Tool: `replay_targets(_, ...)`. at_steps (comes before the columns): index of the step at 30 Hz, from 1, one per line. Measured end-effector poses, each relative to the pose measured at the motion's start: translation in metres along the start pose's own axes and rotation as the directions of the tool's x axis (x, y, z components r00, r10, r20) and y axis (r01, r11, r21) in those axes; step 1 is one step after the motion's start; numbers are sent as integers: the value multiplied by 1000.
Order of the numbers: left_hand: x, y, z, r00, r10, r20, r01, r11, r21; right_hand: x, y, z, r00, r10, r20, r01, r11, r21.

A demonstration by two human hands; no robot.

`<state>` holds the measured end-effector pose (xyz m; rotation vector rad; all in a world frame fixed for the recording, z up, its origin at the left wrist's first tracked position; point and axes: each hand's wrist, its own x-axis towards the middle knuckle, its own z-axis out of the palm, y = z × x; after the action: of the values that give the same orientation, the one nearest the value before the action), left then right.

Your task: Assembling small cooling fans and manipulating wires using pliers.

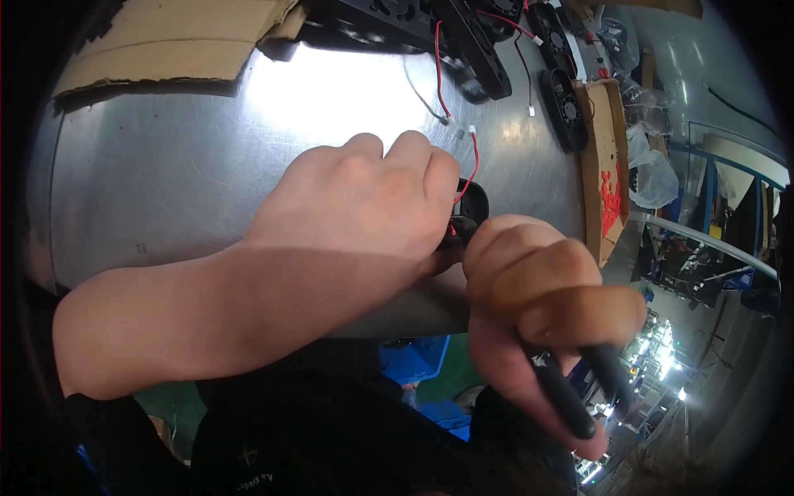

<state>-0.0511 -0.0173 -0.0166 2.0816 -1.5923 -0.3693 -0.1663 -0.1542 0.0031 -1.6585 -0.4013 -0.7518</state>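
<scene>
At a brushed-steel workbench (165, 190), we see a person's left hand (364, 207) curled knuckles-up over a small black plastic fan housing (473, 207), of which only a rim shows past the fingers. The fingers lie pressed together and bent down over the part; whether their tips pinch it or merely steady it we cannot tell, since the back of the hand hides them. A thin red lead with a white plug (472, 157) loops up from the housing and lies loose on the steel.

The right hand (538, 289) is closed in a fist around a black-handled hand tool (579, 384) — two dark grips stick out below the fingers, and its working end points toward the housing but is hidden between the two hands.

Beyond, a row of black fan units with red wires (488, 41) lines the far edge, beside a brown cardboard tray (600, 149) holding small red pieces and a torn cardboard sheet (165, 41).

In our judgement the risk lies in the blind spot: the tool meets the part out of sight, so a slip could nick the red lead or a fingertip — and the loose plug could snag and drag the wire.
</scene>
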Motion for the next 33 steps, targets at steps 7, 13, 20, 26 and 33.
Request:
replay_targets(7, 1, -4, 1, 983, 86, -159, -73, 994, 86, 6, -5, -13, 983, 62, -170, -39, 990, 137)
replay_targets(13, 0, 0, 2, 976, 114, -184, -83, 982, 168, 9, -10, -8, 957, 222, -185, -160, 940, 303)
replay_targets(20, 0, 2, -1, 983, 104, -154, -81, 985, 150, 4, -8, -11, 963, 226, -145, -180, 944, 276)
replay_targets(26, -2, 2, 2, 983, 99, -156, -79, 988, 134, 3, -5, -10, 970, 209, -126, -177, 958, 224)
replay_targets(33, -4, 2, 4, 974, 161, -159, -123, 967, 221, 13, 2, -25, 970, 47, 240, -67, 995, 75)
